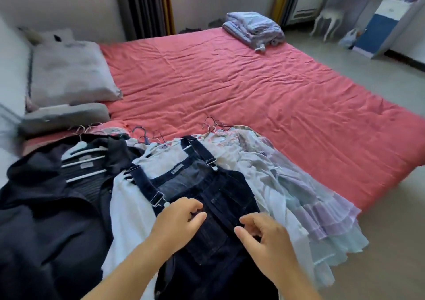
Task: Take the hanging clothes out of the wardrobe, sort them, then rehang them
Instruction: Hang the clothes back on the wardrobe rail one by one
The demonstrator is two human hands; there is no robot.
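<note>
Your left hand [178, 222] and right hand [264, 237] reach forward, palms down, over the dark denim dungarees [220, 207] lying on top of a row of hangered clothes at the near edge of the red bed [230, 81]. Each grip is half-curled, fingertips pinching the denim bib. A black jacket [46, 207] lies left, a pale frilled dress [322, 212] right.

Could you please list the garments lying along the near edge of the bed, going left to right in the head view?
Black jacket → white blouse → dark blue denim dungarees, which both hands touch → pale cream top → ruffled lilac and pale blue dress.
</note>
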